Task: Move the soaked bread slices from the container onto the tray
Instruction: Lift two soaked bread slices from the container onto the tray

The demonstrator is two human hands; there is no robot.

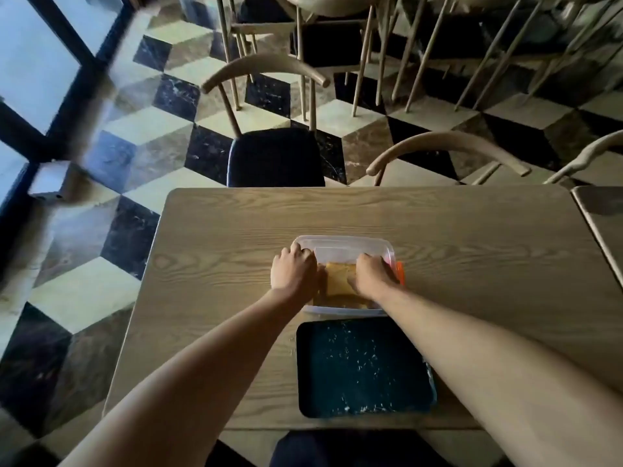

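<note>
Bare tray [364, 365] just beside container [340, 244]; table [219, 230] open around.

Head camera, high, facing forward-down over table [236, 230].

You are seated in what looks like a café or restaurant dining room. Your wooden surface [236, 230] butts against a second one [603, 217], matching curved-back chairs [269, 112] with dark seats crowd the room beyond, and the floor [141, 153] is patterned marble tile beside large windows [30, 62].
</note>
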